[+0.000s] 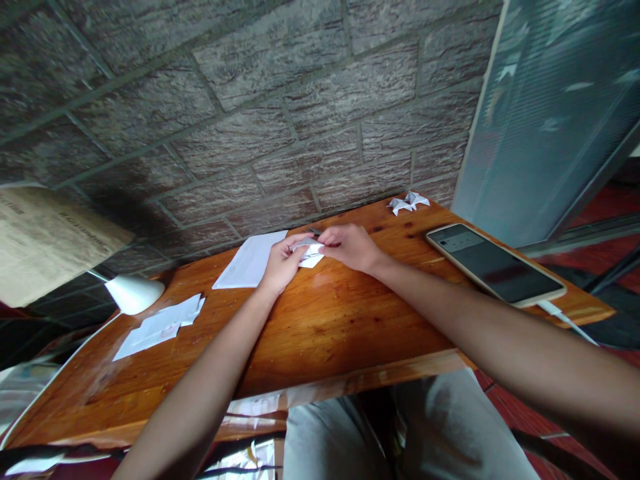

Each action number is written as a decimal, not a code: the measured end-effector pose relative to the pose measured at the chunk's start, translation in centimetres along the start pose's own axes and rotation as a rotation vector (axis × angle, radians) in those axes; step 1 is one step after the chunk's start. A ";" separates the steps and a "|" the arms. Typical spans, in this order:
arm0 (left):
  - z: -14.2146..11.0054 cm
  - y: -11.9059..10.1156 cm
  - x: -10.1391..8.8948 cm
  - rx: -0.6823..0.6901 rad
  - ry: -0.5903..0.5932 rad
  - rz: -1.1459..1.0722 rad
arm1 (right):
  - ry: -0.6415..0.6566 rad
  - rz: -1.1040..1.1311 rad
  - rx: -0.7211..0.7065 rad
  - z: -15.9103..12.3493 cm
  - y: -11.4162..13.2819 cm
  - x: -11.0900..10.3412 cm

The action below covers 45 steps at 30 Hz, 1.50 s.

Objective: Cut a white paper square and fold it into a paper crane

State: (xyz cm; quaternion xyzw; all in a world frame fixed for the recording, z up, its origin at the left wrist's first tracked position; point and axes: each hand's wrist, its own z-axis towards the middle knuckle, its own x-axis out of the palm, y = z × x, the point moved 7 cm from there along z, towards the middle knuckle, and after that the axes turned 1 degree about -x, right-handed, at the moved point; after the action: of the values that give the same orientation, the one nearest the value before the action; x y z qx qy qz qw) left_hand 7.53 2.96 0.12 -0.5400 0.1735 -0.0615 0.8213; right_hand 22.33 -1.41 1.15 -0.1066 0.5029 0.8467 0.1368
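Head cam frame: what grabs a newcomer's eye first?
Both hands meet at the middle of the wooden table: the left hand and right hand pinch a small folded white paper between them. A large phone lies screen-up at the right edge, with finished paper folds at the far corner by the brick wall.

You sit at a small desk in what looks like a home study corner or a café nook: a varnished wooden table pushed against a grey brick-pattern wall, a white desk lamp, loose paper sheets, a charging smartphone, and a glass partition beside you.
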 end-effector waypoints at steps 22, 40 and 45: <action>0.0 0.4 0.1 -0.136 -0.048 -0.360 | 0.080 0.420 0.138 0.3 -1.1 0.7; 0.1 0.0 -0.6 -0.047 -0.183 -0.250 | 0.038 0.470 0.178 0.1 -1.0 0.8; 0.1 0.0 -0.5 -0.053 -0.145 -0.244 | 0.040 0.468 0.183 0.1 -1.0 0.9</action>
State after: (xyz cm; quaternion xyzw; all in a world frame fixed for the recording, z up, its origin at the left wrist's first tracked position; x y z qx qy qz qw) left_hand 7.09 3.17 0.24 -0.5817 0.0485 -0.1172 0.8034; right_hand 21.80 -0.78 0.08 0.0088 0.5912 0.8039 -0.0637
